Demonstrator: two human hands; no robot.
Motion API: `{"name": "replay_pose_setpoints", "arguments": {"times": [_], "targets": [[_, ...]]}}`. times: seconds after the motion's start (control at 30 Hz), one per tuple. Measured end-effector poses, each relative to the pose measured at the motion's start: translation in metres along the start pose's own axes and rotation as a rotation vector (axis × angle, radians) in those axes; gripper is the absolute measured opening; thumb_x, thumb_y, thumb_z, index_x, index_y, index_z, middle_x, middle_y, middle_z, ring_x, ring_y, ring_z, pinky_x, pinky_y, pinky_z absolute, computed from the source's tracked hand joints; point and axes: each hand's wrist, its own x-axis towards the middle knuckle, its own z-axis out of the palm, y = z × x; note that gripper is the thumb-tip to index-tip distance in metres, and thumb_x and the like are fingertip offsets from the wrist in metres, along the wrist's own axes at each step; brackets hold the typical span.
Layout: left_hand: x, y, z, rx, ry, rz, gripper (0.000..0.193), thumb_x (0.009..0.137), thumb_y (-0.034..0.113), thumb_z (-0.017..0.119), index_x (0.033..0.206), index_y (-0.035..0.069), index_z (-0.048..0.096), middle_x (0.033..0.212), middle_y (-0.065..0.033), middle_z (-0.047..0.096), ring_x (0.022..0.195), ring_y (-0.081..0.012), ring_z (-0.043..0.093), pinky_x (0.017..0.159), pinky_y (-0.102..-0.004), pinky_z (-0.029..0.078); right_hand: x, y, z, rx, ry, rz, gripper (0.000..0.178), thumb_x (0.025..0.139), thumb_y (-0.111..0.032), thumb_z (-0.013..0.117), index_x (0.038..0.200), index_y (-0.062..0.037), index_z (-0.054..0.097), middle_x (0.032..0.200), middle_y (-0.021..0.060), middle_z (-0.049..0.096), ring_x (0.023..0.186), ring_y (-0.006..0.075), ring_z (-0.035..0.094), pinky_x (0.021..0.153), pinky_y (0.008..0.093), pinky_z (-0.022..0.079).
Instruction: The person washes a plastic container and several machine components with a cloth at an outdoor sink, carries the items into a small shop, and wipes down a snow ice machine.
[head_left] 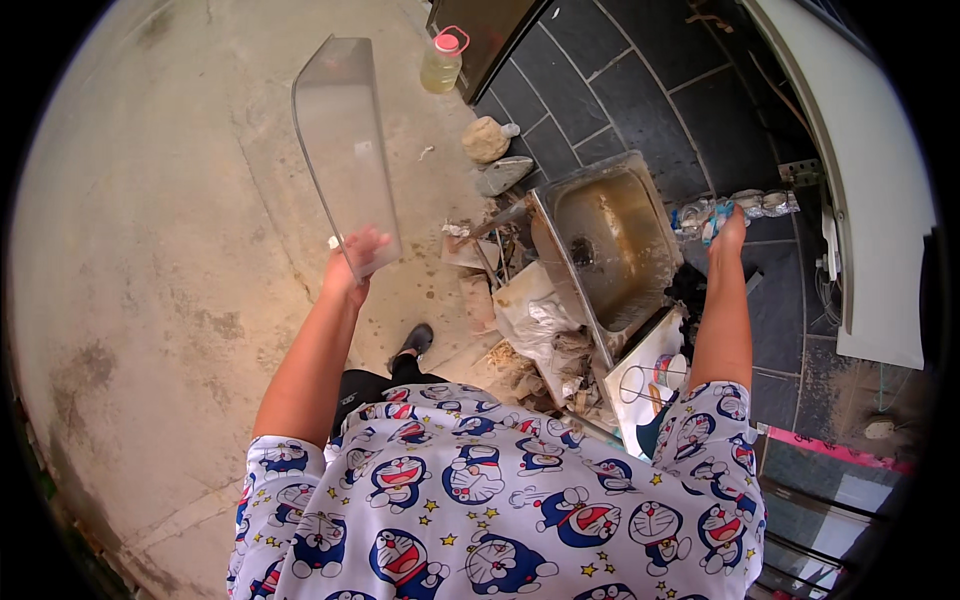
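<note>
My left hand (352,256) grips the near end of a clear, tapered plastic panel (345,130), held up over the concrete floor. Its fingers show blurred through the plastic. Out to the right, my right hand (732,232) is closed on a crumpled blue-and-white cloth or wrapper (716,222); its exact kind is unclear. This lies against a row of clear, shiny plastic wrapping (768,204). Just left of that hand is a stained steel sink (625,215), with brown grime in its basin.
Rubble and plastic bags (540,310) lie beside the sink. Near them are stones (487,140) and a pink-lidded jug (440,68) of yellowish liquid. A white panel (865,200) stands at the right over dark tiles (640,95). A wire holder (640,385) sits near my right arm.
</note>
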Motion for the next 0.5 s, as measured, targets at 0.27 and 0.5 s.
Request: {"name": "replay_pose_setpoints", "arguments": {"times": [0.27,0.5], "targets": [[-0.005,0.004,0.002,0.016,-0.026,-0.015,0.051,0.079,0.020,0.066,0.122,0.002,0.046,0.097,-0.0059,0.061,0.085,-0.0141,0.059,0.063,-0.0246,0.045,-0.007,-0.026,0.030,0.059,0.193,-0.264,0.028,0.088,-0.032,0.047,0.089,-0.0062,0.058,0.085,0.0034,0.059,0.073,0.0182,0.056,0.064,0.0332,0.046],[-0.026,0.016,0.009,0.117,-0.039,-0.154,0.050,0.079,0.020,0.065,0.123,0.008,0.044,0.099,-0.0052,0.061,0.076,-0.0119,0.057,0.057,-0.0222,0.045,-0.018,0.091,0.015,0.425,-0.051,0.292,0.044,0.093,-0.046,0.033,0.101,-0.0081,0.055,0.099,0.0091,0.060,0.093,0.0292,0.057,0.078,0.0483,0.047]]}}
